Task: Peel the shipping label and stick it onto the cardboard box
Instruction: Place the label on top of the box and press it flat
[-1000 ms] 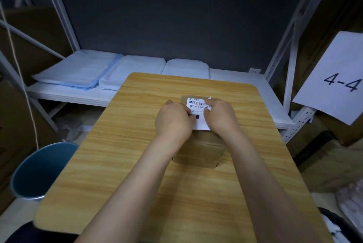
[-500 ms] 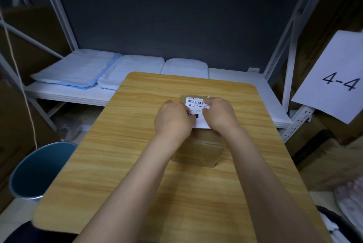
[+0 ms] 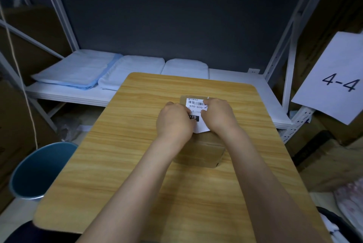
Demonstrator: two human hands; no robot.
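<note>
A brown cardboard box [image 3: 200, 153] sits in the middle of the wooden table [image 3: 121, 144]. Above its top I hold a white shipping label [image 3: 197, 105] with a barcode and "070-070" print. My left hand [image 3: 173, 122] grips the label's left edge with curled fingers. My right hand [image 3: 221, 116] pinches its right side, where a corner of paper sticks up behind the fingers. Both hands hide the label's sides and most of the box top.
A blue bin [image 3: 37, 172] stands on the floor at the left. Folded white and blue cloths [image 3: 117, 71] lie on the white shelf [image 3: 64, 95] behind the table. A "4-4" paper sign [image 3: 337, 79] hangs at the right, with cardboard boxes around it.
My hands have shifted only slightly on the label; the black "070" patch shows a little more beside my left hand. The box has not moved.
</note>
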